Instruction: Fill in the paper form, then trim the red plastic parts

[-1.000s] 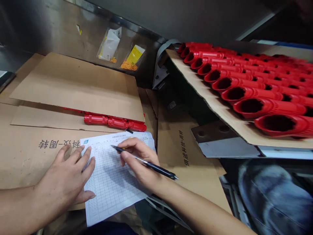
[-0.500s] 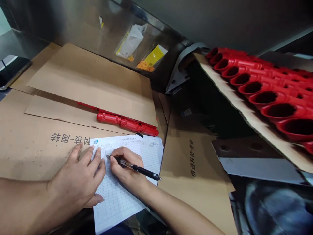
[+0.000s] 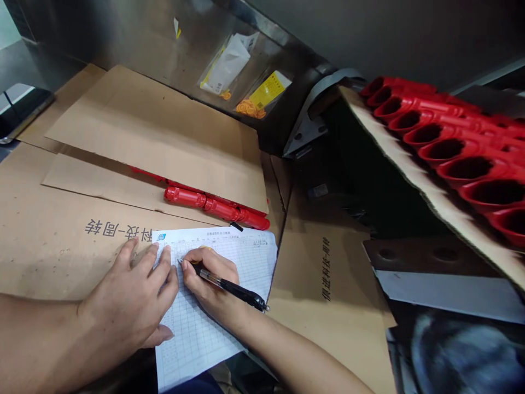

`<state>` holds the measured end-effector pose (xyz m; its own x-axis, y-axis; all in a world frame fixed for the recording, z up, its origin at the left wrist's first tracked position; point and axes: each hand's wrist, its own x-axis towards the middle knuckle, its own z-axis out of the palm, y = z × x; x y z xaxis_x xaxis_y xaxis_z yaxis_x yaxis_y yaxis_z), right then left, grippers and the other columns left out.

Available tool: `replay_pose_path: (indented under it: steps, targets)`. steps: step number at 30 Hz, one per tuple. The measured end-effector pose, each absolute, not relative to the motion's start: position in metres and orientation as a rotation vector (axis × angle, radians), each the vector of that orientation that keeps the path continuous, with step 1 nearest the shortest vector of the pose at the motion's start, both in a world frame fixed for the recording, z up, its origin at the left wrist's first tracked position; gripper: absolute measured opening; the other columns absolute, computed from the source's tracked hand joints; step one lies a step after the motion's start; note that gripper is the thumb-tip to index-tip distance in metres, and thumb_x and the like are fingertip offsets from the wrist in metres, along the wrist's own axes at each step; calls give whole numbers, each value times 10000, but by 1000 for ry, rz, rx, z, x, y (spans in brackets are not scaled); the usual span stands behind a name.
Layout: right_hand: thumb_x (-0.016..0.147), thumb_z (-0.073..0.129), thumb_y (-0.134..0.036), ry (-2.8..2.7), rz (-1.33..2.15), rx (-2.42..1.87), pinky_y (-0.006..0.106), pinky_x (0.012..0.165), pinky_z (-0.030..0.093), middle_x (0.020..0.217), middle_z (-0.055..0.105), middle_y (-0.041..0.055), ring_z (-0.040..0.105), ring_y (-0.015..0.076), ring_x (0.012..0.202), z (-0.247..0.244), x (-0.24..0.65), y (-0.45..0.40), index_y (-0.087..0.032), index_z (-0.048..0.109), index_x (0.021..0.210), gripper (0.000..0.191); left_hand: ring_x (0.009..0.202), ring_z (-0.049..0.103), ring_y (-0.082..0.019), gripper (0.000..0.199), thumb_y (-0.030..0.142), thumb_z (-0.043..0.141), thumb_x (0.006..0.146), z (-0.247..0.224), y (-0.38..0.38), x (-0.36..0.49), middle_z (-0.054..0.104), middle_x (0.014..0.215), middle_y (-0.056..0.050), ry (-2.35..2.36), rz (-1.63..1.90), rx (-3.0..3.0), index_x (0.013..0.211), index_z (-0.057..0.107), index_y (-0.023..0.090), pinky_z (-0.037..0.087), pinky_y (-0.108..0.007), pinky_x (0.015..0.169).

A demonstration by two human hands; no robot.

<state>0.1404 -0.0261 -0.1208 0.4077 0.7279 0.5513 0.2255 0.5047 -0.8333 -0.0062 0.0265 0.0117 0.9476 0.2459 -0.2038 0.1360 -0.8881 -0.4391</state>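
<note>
One pen (image 3: 229,286) in right hand (image 3: 211,287)

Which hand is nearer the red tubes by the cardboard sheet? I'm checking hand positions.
Right. The right hand writes with the pen just below the red tubes; the left hand presses the form's left edge, farther away.
</note>
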Motion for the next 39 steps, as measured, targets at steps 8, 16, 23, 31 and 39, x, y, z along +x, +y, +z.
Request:
replay_pose_path:
  steps: [8,16,23,31,39]
  targets:
    - [988,618,-183,-1169,421,-1032,241,636,459,757,635,3,575,120,660,-122,140,-27,-200,636,902,90,1199,621,-439,802,741,820,662,14,27,-7,683,1348,-237,-276,382,-2669,1210,765,157,349,-714,1062]
    - [990,614,-196,-1136,428,-1045,236,616,448,737,635,-7,568,114,641,-120,142,-29,-200,637,878,114,1212,610,-445,814,739,833,645,12,27,-8,679,1352,-242,-274,364,-2666,1203,766,151,341,-712,1062]
    - [998,610,-202,-1152,434,-1048,244,636,464,760,643,3,584,122,666,-120,141,-28,-202,638,894,108,1211,610,-440,805,744,820,658,13,26,-8,678,1359,-233,-272,377,-2656,1210,764,160,334,-711,1069]
    - [1001,601,-210,-1158,439,-1060,254,640,469,757,641,6,581,128,659,-121,141,-29,-206,632,884,121,1208,609,-436,817,744,830,642,14,26,-7,677,1358,-238,-268,375,-2661,1207,765,156,344,-713,1060]
    - [990,602,-187,-1160,437,-1042,244,628,449,740,620,-3,563,118,648,-121,141,-29,-202,619,872,120,1220,601,-443,811,734,836,647,14,26,-7,674,1366,-235,-275,369,-2659,1214,765,159,321,-718,1075]
